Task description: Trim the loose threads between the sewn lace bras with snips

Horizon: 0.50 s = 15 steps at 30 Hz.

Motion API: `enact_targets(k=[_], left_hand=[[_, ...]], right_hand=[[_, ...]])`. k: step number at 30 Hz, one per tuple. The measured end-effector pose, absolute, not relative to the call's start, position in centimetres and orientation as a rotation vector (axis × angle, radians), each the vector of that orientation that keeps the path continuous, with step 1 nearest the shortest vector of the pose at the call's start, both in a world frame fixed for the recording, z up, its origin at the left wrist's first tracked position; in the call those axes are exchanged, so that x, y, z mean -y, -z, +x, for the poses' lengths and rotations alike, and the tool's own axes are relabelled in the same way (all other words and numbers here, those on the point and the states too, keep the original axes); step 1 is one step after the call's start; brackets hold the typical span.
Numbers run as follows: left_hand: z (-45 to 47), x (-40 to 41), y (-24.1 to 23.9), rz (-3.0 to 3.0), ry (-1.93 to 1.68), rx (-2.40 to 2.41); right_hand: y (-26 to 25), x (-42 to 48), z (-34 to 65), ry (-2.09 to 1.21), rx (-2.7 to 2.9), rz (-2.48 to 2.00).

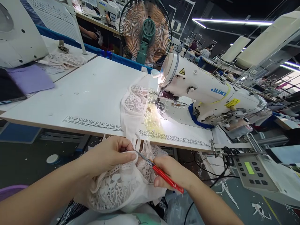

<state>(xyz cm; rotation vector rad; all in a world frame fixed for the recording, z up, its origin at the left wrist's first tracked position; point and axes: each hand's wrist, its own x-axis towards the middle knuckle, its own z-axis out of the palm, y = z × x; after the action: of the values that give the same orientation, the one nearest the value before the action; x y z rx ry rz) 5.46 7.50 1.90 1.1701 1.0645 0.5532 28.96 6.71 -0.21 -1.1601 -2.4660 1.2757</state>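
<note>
My left hand [113,153] pinches the edge of a white lace bra [114,187] at a strap, thumb and fingers pressed together. The bra hangs over my lap below the table's front edge. My right hand [172,172] is closed around red-handled thread snips [164,176]. Their metal blades point up and left, with the tips beside my left thumb at the strap. Whether the tips touch a thread is too small to tell. Another white lace bra part [134,103] lies on the table, its strap running down over the front edge toward my hands.
A JUKI sewing machine [197,84] stands at the right of the white table [93,90], its lamp lit. A ruler strip [93,125] runs along the front edge. Behind stands a fan [159,34]. A control panel [253,168] is at right, a purple sheet [32,78] at left.
</note>
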Motion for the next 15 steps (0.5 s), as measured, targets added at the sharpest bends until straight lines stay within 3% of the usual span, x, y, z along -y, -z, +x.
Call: enact_targets(k=[7,15], left_hand=[[5.34,-7.6,-1.85,1.134,-0.536,-1.059],[5.35,-7.82,-1.91,1.107,-0.53,-1.082]], right_hand=[[0.32,-6.26,28.53,-1.438,2.311,-1.212],[0.22,-6.12,28.3,-1.367,2.369,-1.212]])
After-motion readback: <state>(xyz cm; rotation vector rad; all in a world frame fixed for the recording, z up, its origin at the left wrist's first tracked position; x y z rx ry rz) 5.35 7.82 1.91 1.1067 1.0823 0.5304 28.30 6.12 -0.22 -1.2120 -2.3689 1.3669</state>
